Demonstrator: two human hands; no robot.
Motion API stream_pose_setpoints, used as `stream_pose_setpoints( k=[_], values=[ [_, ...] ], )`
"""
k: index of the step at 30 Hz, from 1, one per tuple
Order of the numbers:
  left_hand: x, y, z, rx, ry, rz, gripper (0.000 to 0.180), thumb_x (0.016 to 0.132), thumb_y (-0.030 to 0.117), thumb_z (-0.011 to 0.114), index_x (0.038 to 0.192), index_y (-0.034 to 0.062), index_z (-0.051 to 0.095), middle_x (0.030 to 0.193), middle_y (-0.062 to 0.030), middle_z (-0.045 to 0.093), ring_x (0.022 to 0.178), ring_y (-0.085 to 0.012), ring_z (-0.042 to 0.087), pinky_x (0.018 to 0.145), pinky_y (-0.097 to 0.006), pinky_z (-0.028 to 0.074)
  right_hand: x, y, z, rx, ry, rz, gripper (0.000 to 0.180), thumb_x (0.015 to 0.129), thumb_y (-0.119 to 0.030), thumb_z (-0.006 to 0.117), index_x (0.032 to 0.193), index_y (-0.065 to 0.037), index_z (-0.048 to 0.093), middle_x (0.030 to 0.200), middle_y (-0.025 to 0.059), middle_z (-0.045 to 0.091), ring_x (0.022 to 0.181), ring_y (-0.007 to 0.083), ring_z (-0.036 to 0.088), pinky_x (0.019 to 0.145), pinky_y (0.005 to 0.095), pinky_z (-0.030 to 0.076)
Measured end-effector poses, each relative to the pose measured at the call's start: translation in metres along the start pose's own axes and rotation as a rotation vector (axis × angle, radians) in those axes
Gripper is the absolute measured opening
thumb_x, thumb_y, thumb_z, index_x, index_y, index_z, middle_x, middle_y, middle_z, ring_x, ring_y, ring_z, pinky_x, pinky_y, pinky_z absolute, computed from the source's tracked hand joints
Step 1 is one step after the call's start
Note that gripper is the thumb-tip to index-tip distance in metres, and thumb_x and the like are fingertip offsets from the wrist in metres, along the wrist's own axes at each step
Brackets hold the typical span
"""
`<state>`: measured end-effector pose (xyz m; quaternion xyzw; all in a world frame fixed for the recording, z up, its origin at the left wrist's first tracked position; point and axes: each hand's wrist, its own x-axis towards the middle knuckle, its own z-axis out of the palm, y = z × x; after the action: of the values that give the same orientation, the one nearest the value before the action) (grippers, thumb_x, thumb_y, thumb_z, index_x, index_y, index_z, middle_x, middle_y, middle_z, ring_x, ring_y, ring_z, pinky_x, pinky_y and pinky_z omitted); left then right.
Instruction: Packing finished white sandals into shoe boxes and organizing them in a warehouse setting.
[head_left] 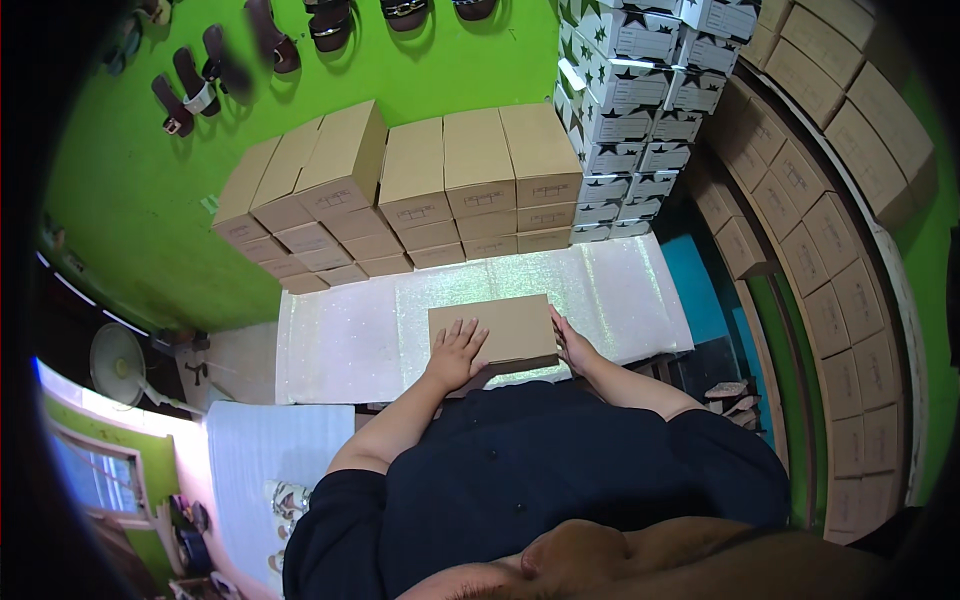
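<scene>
A closed brown cardboard box [510, 322] rests in front of me near the front edge of the table. My left hand [460, 348] lies on the left part of its top, fingers spread and stretched out. Against the box's right side is my right hand [570, 342], its fingers curved along that end and gripping it. The fingertips on the far side of that hand are partly hidden. Under the box, a shiny whitish cloth [340, 330] covers the table.
Stacked brown boxes [480, 165] line the table's back. White boxes with black stars [630, 120] form a tall pile at back right. Shelves of brown boxes [830, 270] run along the right. Sandals [330, 25] hang on the green wall; a fan [117, 363] stands left.
</scene>
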<state>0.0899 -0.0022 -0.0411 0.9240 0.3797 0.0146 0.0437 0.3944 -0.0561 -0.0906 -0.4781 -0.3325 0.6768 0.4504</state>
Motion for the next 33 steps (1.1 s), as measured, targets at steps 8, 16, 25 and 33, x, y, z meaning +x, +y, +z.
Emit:
stream_pose_setpoints(
  k=[8, 16, 25, 33],
  values=[
    [-0.008, -0.02, 0.007, -0.145, 0.052, -0.002, 0.074, 0.092, 0.049, 0.056, 0.152, 0.0142, 0.034, 0.16, -0.0132, 0.027, 0.146, -0.0393, 0.025, 0.116, -0.058, 0.023, -0.01, 0.013, 0.01, -0.841, 0.363, -0.212, 0.073, 0.096, -0.008, 0.051, 0.159, -0.022, 0.016, 0.157, 0.0216, 0.029, 0.14, 0.0364, 0.037, 0.113, 0.0376, 0.035],
    [-0.02, -0.042, 0.008, -0.199, 0.084, 0.047, 0.078, 0.089, 0.045, 0.059, 0.155, 0.0154, 0.028, 0.162, -0.013, 0.022, 0.147, -0.0392, 0.023, 0.116, -0.058, 0.022, -0.017, -0.006, 0.018, -1.422, 0.299, -0.645, 0.092, 0.075, -0.005, 0.069, 0.154, -0.028, 0.027, 0.158, 0.02, 0.024, 0.139, 0.0403, 0.037, 0.11, 0.0494, 0.036],
    [-0.032, -0.073, 0.007, -0.293, 0.093, 0.12, 0.074, 0.09, 0.041, 0.06, 0.154, 0.0188, 0.031, 0.161, -0.0097, 0.025, 0.148, -0.0361, 0.024, 0.118, -0.055, 0.021, -0.046, -0.043, 0.051, -1.691, 0.156, -0.728, 0.101, 0.061, -0.023, 0.086, 0.148, -0.032, 0.036, 0.16, 0.0152, 0.021, 0.146, 0.0396, 0.025, 0.114, 0.0551, 0.03],
    [-0.063, -0.076, 0.011, -0.402, 0.179, -0.033, 0.07, 0.09, 0.04, 0.062, 0.151, 0.0172, 0.037, 0.155, -0.0086, 0.039, 0.145, -0.0364, 0.029, 0.116, -0.059, 0.021, -0.055, -0.038, 0.087, -1.633, -0.003, -0.939, 0.108, 0.06, -0.04, 0.086, 0.15, -0.018, 0.031, 0.154, 0.0074, 0.037, 0.146, 0.0305, 0.029, 0.116, 0.0672, 0.009]
  ],
)
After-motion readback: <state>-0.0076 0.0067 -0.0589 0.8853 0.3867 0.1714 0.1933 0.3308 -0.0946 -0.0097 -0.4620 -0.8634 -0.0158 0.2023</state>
